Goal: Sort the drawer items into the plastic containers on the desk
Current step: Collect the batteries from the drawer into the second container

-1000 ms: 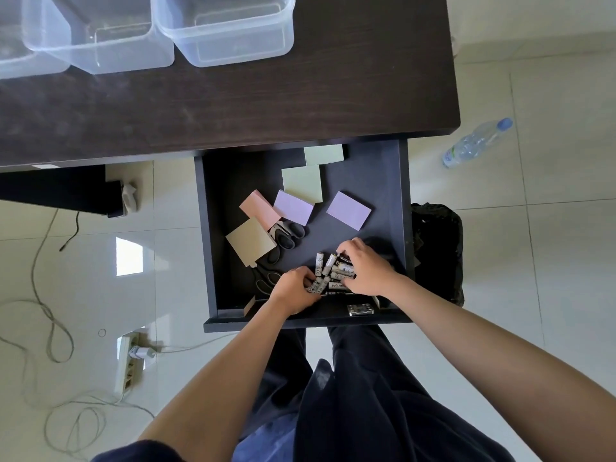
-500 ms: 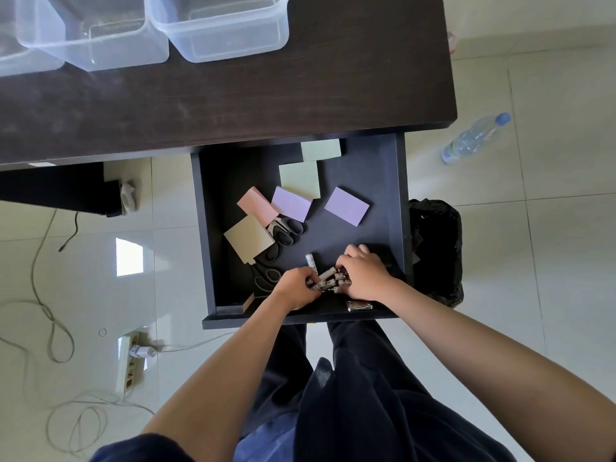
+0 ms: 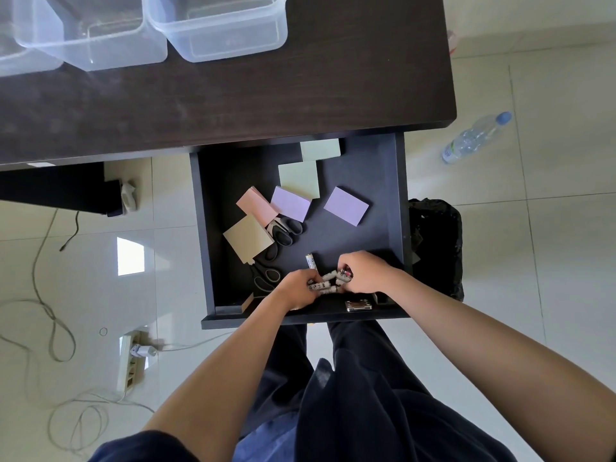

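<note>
1. We note a cluster of batteries [image 3: 328, 284] at the front of the open drawer [image 3: 398, 208], gathered between both hands. One stray battery [image 3: 310, 261] lies just beyond the cluster, apart from it.
2. Left hand [image 3: 299, 291]: fingers curled in around the left side of the cluster, gripping several cells. Right hand [image 3: 362, 274]: fingers curled over the right side, cupping the cells toward the left hand. We cannot tell whether the cluster is off the drawer floor.
3. Still in the drawer, untouched: two purple sticky-note pads [image 3: 290, 204], two green pads [image 3: 299, 179], one pink pad [image 3: 255, 204], one tan pad [image 3: 248, 239], two pairs of black-handled scissors [image 3: 283, 231], and a small metal fitting [image 3: 358, 305] at the front wall.
4. The clear plastic containers [image 3: 221, 26] stand in a row at the far edge of the counter [image 3: 300, 95]. As far as their visible parts show, they hold nothing.
5. Our judgement: sorting is at its start. The batteries are being collected as a first batch; nothing has reached a container. Pads, scissors and the stray cell are all left.
6. Outside the work area: a water bottle [image 3: 475, 136] on the floor, a black bin bag [image 3: 436, 248] beside the drawer, and cables with a power strip [image 3: 131, 358].
</note>
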`<state>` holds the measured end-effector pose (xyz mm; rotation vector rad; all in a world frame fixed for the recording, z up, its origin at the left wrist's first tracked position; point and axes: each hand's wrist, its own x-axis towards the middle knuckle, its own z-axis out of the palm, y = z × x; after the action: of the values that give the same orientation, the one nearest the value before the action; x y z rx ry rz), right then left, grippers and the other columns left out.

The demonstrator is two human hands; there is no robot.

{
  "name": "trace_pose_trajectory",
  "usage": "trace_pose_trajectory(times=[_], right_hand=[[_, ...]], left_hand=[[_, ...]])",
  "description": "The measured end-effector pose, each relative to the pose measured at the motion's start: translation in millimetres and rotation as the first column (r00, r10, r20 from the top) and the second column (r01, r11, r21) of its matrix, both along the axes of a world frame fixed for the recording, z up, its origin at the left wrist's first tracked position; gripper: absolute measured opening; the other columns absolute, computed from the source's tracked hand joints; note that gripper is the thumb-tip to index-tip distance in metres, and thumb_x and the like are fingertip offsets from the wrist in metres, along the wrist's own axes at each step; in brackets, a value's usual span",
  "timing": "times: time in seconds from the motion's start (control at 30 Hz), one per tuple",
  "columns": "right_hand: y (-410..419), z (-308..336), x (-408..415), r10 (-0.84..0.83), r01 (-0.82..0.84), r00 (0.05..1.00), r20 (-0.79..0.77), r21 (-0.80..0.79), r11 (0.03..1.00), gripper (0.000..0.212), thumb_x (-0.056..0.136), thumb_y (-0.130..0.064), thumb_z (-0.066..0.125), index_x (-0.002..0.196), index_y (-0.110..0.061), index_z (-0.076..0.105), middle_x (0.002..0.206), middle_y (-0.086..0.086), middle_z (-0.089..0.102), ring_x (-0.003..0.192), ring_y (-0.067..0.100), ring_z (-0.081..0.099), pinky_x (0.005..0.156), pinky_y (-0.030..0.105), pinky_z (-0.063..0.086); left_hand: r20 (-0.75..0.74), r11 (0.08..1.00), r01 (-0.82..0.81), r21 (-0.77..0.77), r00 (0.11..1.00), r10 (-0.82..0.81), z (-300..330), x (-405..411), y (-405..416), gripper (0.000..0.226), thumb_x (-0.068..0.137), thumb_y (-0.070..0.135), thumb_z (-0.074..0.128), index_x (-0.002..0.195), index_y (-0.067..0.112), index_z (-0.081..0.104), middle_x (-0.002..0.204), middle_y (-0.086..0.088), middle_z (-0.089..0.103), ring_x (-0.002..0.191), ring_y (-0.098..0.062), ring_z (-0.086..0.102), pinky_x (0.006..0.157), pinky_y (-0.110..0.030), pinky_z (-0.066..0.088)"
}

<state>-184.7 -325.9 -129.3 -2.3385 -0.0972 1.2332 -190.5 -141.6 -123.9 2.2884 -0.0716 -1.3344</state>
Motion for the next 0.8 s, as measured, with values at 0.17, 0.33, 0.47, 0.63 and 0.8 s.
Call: trace_pose_trajectory(times=[0.17, 0.33, 0.47, 0.63, 0.8], right_hand=[[2, -1, -3, 0.132, -0.131, 0.991, 0.006, -0.068, 0.989, 0.046, 0.073, -0.040, 0.072, 0.113, -0.020, 0.058, 0.110, 0.000, 0.061, 0.100, 0.024, 0.058, 0.071, 0.031, 0.043], [2, 4, -2, 0.184, -0.186, 0.982, -0.029, -0.065, 0.980, 0.028, 0.075, -0.036, 0.066, 0.097, -0.021, 0.060, 0.099, -0.003, 0.054, 0.095, 0.025, 0.057, 0.070, 0.032, 0.041], [2, 9, 1, 0.190, -0.196, 0.977, -0.095, -0.054, 0.979, 0.015, 0.072, -0.024, 0.065, 0.072, -0.020, 0.050, 0.086, 0.002, 0.058, 0.079, 0.025, 0.056, 0.062, 0.031, 0.042], [-1, 17, 1, 0.169, -0.175, 0.978, -0.120, -0.041, 0.984, 0.024, 0.075, -0.008, 0.060, 0.067, -0.016, 0.039, 0.069, 0.001, 0.048, 0.070, 0.024, 0.049, 0.051, 0.028, 0.033], [-7, 26, -2, 0.003, 0.001, 0.995, -0.104, 0.038, 0.999, 0.028, 0.077, -0.011, 0.066, 0.065, -0.014, 0.040, 0.065, 0.002, 0.044, 0.063, 0.017, 0.039, 0.052, 0.026, 0.029]], left_hand=[[-0.035, 1.000, 0.028, 0.002, 0.999, -0.028, 1, 4, 0, 0.020, 0.082, 0.013, 0.063, 0.102, 0.016, 0.064, 0.105, -0.008, 0.065, 0.093, -0.024, 0.058, 0.074, -0.021, 0.039], [-0.013, 1.000, 0.011, -0.023, 1.000, -0.012, 3, 2, 5, 0.018, 0.082, 0.011, 0.064, 0.099, 0.013, 0.065, 0.102, -0.008, 0.067, 0.087, -0.019, 0.056, 0.073, -0.021, 0.039], [-0.003, 0.999, -0.032, -0.039, 0.999, 0.032, 9, -1, 9, 0.016, 0.083, 0.012, 0.065, 0.099, 0.013, 0.066, 0.089, -0.003, 0.062, 0.079, -0.015, 0.053, 0.071, -0.021, 0.038], [0.012, 0.992, -0.113, -0.048, 0.993, 0.113, 19, -2, 17, 0.021, 0.084, 0.015, 0.067, 0.105, 0.014, 0.063, 0.090, -0.002, 0.062, 0.080, -0.015, 0.056, 0.072, -0.020, 0.040], [0.060, 0.979, -0.188, -0.079, 0.979, 0.193, 37, 0, 29, 0.014, 0.083, 0.017, 0.068, 0.096, 0.018, 0.062, 0.092, -0.002, 0.063, 0.083, -0.016, 0.056, 0.073, -0.024, 0.043]])
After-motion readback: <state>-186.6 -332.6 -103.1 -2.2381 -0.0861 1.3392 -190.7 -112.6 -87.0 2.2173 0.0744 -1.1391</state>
